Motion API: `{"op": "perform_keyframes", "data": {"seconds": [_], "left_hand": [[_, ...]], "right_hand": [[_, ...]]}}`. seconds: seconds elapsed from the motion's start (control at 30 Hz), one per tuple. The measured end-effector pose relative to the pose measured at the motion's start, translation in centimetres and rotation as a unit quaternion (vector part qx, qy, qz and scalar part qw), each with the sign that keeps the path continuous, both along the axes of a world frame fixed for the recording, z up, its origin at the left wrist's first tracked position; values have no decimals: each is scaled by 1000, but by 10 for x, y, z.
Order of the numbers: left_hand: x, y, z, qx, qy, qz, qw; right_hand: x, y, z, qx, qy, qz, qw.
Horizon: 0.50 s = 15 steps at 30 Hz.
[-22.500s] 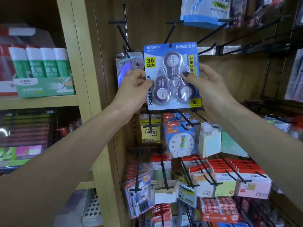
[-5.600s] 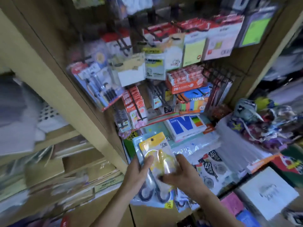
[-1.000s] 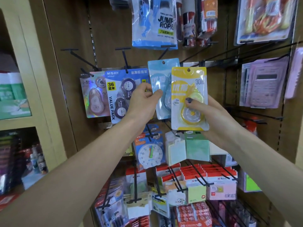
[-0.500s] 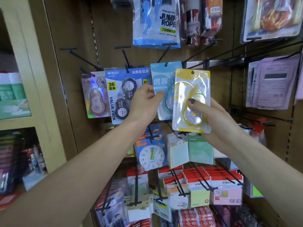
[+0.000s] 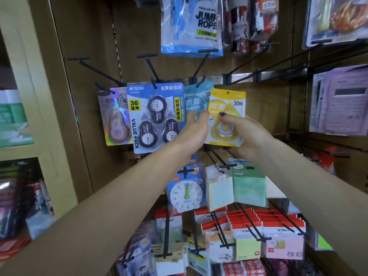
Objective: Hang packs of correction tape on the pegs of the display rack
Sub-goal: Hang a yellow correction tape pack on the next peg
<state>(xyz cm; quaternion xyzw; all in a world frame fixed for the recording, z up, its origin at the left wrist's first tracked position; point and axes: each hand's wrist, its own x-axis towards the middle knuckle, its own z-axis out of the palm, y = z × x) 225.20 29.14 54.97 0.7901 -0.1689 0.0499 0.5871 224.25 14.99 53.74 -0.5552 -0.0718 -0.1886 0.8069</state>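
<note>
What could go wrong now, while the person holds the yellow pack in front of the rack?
1. The yellow pack overlaps the light blue pack; it could knock that pack off its peg.
2. The right hand grips it low, so its hole may miss a peg.

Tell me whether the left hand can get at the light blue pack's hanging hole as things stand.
Probably yes: the left hand already rests on the light blue pack, and nothing covers its top; the yellow pack overlaps only its right edge.

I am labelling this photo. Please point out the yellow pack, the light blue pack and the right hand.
yellow pack [image 5: 237,96]: head view, upper right of its card.
light blue pack [image 5: 192,101]: head view, printed front.
right hand [image 5: 247,132]: head view, back of the hand.
</note>
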Motion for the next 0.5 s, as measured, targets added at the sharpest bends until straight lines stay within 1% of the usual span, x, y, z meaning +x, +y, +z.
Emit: {"op": "perform_keyframes", "data": {"seconds": [0.07, 0.17, 0.3, 0.4, 0.5], "left_hand": [[4, -5, 8, -45, 44, -8, 998], [-3, -10, 18, -92, 64, 8, 994], [3, -14, 25, -110, 93, 13, 989], [2, -10, 22, -90, 95, 5, 991], [-1, -6, 16, -19, 79, -19, 997]], "right_hand": [[14, 0, 6, 2, 25, -4, 1000], [28, 1, 16, 7, 60, -12, 998], [33, 4, 23, -5, 77, -9, 997], [31, -1, 19, -20, 67, -35, 997], [30, -14, 7, -74, 40, -98, 992]]}}
